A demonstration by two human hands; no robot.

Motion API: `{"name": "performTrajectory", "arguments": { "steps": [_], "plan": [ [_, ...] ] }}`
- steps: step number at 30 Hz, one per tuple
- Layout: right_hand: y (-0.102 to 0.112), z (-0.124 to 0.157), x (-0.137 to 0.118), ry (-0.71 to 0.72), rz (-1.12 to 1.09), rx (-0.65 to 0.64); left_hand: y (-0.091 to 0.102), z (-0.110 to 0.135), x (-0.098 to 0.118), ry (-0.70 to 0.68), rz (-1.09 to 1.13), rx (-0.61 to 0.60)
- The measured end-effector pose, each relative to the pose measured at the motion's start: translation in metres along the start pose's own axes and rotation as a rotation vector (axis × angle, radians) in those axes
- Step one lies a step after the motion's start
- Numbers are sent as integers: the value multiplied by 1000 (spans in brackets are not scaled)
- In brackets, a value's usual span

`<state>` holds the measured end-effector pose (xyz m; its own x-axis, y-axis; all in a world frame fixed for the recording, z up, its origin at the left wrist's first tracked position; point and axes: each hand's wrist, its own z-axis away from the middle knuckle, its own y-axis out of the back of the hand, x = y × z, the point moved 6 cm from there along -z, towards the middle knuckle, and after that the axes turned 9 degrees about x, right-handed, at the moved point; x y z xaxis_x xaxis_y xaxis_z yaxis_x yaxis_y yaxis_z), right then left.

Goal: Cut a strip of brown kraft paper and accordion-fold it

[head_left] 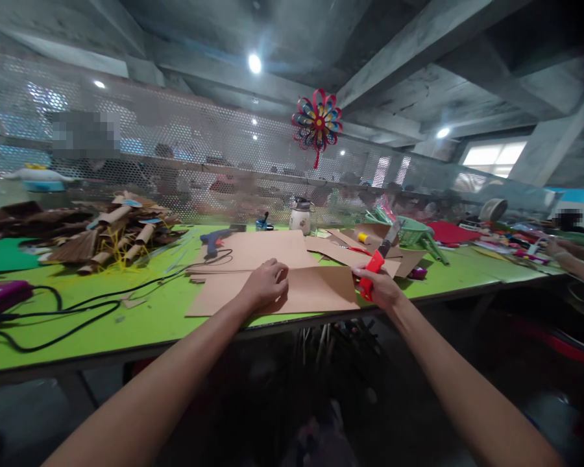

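My right hand point(382, 285) is closed around the red handles of a pair of scissors point(377, 259), whose grey blades point up and away from me. The scissors are beside the right edge of a brown cardboard sheet point(321, 288) at the table's front edge. On that sheet rests my left hand point(267, 284), its fingers loosely bent and the thumb apart from them, holding nothing that I can see. More brown sheets point(267, 246) are stacked just behind. A dark blue glue gun point(215, 241) with an orange trigger lies at their left side.
Black cables point(92, 301) cross the green table point(141, 324) on the left. Brown paper pieces with yellow strands point(121, 237) are heaped behind them. A bottle point(300, 215) stands at the back. Cardboard scraps and a green basket point(413, 232) are to the right. Another person's arm point(577, 259) reaches in far right.
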<state>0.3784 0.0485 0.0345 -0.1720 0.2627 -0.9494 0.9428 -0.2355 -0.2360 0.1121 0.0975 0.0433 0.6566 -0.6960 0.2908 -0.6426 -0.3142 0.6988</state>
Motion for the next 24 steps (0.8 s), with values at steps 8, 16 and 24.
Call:
{"name": "performTrajectory", "arguments": {
  "steps": [8, 16, 24],
  "plan": [
    [0, -5, 3, 17, 91, 57, 8, 2, 14, -88, -23, 40],
    [-1, -9, 4, 71, 220, 1, 20, 2, 16, -88, 62, 101],
    [-16, -2, 18, -101, 372, -192, 15, -1, -2, -12, 64, 113]
  ]
}}
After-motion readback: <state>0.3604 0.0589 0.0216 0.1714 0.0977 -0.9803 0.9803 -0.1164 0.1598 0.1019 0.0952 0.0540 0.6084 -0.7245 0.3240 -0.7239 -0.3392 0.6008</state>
